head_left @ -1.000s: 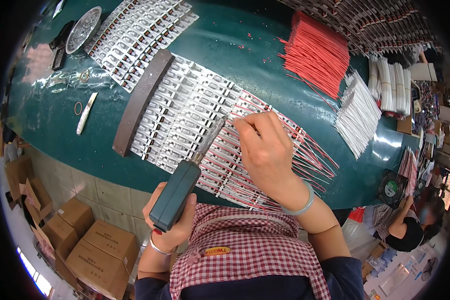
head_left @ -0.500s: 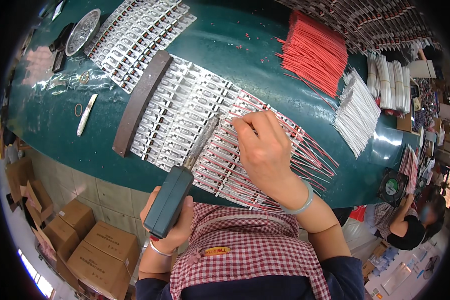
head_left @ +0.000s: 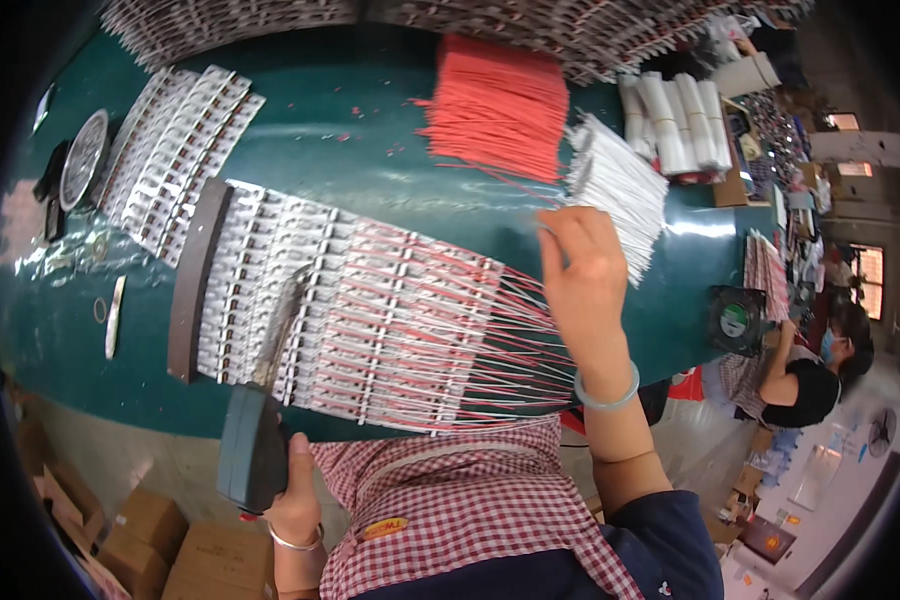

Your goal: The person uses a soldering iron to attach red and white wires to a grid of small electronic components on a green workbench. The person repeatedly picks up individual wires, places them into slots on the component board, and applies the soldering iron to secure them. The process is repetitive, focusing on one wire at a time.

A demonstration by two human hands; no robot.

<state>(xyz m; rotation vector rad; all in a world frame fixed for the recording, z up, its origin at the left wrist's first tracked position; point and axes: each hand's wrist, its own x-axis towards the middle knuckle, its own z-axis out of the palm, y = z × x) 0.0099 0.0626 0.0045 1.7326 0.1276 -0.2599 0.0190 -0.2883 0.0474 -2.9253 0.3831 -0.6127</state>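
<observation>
My left hand (head_left: pixel 295 495) is wrapped around the handle of a dark green soldering gun (head_left: pixel 252 450). Its long metal barrel reaches over the rows of small white circuit boards (head_left: pixel 270 230), and its tip is above the boards without wires. Red and white wires (head_left: pixel 520 335) lie across the right part of these boards and trail off the right edge. My right hand (head_left: pixel 585 265) is raised beyond those wire ends, beside a pile of cut white wires (head_left: pixel 625 190). Its thumb and forefinger are bent close together; anything between them is too small to make out.
A dark bar (head_left: pixel 198 280) lies along the left edge of the boards. A red wire pile (head_left: pixel 495 110) sits at the back, with bundled white wires (head_left: pixel 675 125) farther right. More boards (head_left: pixel 180 150) and a round metal dish (head_left: pixel 85 160) are at left. A co-worker (head_left: pixel 800 370) sits at right.
My right hand has left the boards and moved right toward the white wires. The soldering gun's tip has shifted left from the wired rows. The whole view has turned to the right.
</observation>
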